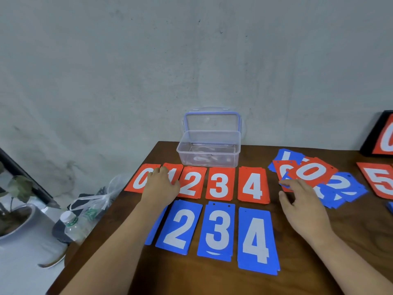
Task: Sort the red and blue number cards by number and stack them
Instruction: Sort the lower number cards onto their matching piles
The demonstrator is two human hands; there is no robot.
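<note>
On the brown table (212, 279) a back row of red cards reads 0 (139, 177), 1 (174, 170), 2 (191, 183), 3 (220, 184), 4 (253, 185). In front lie blue stacks 2 (179, 226), 3 (217, 229), 4 (256, 240), plus a blue card (156, 226) mostly hidden under my left forearm. My left hand (160, 187) rests flat on the red 0 and 1. To the right my right hand (302, 204) reaches with loose fingers to the edge of a mixed red and blue pile (319, 177).
A clear plastic box (209, 153) with its lid raised stands behind the red row. A red 5 card (380, 180) lies at the right edge, a black-framed red sign (380, 135) behind it. Left of the table: a water bottle (73, 227), a plastic bag, a potted plant.
</note>
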